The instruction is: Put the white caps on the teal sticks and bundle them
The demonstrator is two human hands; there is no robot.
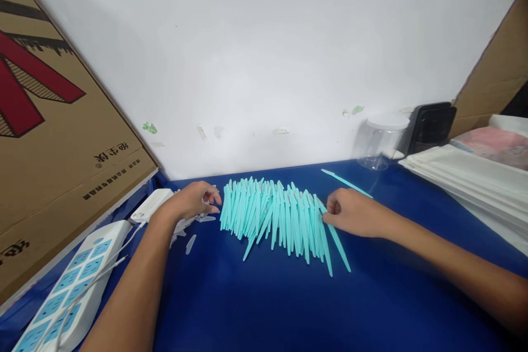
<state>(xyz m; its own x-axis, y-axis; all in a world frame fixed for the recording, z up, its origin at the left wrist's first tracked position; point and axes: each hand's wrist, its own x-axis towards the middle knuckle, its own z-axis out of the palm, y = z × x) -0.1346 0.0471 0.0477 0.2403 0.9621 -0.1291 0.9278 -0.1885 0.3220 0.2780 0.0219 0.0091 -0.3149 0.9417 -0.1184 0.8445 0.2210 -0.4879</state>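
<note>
A row of teal eyebrow razors (268, 212) lies heaped side by side on the blue tabletop. At the right end of the row, my right hand (346, 212) is closed, thumb and fingers pinched on one slim teal razor (339, 247) that slants toward me. My left hand (193, 199) hovers over a small pile of clear plastic blade caps (181, 226), just left of the row. Its fingers are curved, with thumb and fingertips apart and nothing visible between them. One loose clear cap (190, 244) rests nearer to me. Another single teal razor (346, 182) lies behind my right hand.
On the left are a white power strip (94, 264) with cables, a white box-shaped device (152, 204) and a large cardboard box (82, 148). A clear jar (381, 143), a black tray (431, 126) and stacked white packaging (474, 181) stand back right. A white wall (264, 66) closes the rear.
</note>
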